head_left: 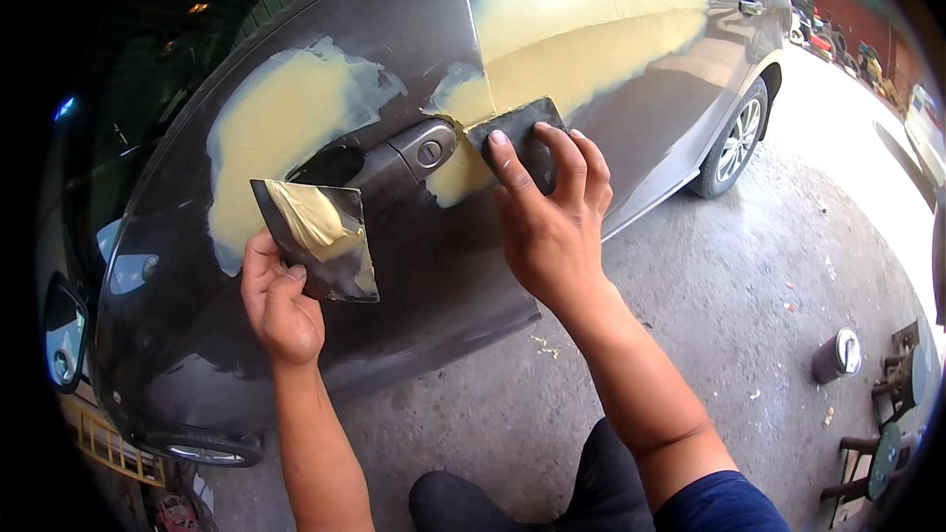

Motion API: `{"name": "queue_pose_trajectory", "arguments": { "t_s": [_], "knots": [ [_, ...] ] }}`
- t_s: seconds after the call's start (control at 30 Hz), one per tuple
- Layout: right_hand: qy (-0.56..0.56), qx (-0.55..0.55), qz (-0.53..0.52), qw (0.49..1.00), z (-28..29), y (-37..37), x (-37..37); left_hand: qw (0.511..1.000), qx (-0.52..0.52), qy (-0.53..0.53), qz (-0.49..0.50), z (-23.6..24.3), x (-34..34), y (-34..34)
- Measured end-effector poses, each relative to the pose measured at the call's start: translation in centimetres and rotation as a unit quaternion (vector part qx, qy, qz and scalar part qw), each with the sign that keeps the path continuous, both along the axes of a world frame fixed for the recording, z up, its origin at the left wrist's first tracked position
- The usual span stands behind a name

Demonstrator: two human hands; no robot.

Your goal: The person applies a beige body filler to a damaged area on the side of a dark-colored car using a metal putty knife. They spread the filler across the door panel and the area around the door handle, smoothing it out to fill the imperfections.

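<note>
My left hand [283,305] grips a square dark plate [337,276] with a thick smear of creamy yellow filler [308,219] across it. My right hand [552,236] has its fingertips on a dark flat spreader [522,120], held against the door just right of the dark handle [416,150]. Pale yellow filler patches lie on the grey car door [414,266]: a large one [256,128] around the left of the handle, a smaller one beside the spreader, and a broad one [581,10] on the panel to the right.
The car's rear wheel [732,138] is at right, a side mirror [64,340] at far left. On the concrete floor [690,276] are a metal can [838,355] and small dark stools [882,458]. A yellow rack [113,448] is at lower left. My legs show at the bottom.
</note>
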State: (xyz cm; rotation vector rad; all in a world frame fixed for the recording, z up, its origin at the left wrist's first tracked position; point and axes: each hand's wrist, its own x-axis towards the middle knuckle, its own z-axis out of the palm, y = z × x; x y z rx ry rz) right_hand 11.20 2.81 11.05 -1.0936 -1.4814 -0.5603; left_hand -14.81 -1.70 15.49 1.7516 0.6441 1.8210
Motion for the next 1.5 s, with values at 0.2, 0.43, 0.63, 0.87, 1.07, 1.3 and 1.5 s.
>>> {"name": "queue_pose_trajectory", "arguments": {
  "t_s": [0.2,0.43,0.63,0.87,1.07,1.3,1.5],
  "knots": [
    [-0.018,-0.007,-0.005,1.0,-1.0,0.7,0.0,1.0,0.007,0.013,0.016,-0.1,-0.2,0.0],
    [-0.016,0.01,-0.002,1.0,-0.3,0.8,0.0,1.0,0.019,0.01,-0.003,-0.3,-0.2,0.2],
    [-0.008,0.006,0.003,1.0,-0.7,0.1,-0.1,1.0,0.019,0.012,-0.005,-0.4,-0.6,0.3],
    [-0.01,0.017,0.014,1.0,-1.1,1.1,-0.9,1.0,0.021,0.01,-0.006,-0.4,-0.9,0.3],
    [-0.015,-0.006,0.033,0.999,-2.7,0.2,-0.8,1.0,0.022,0.002,-0.002,-0.5,-0.7,0.1],
    [-0.023,-0.088,0.059,0.994,-5.3,-2.1,0.8,0.999,0.018,-0.018,0.032,-1.1,0.6,0.3],
    [0.109,-0.104,0.559,0.815,-3.4,-7.9,2.4,0.995,-0.008,-0.097,0.026,-5.0,6.6,-4.8]
  ]
}}
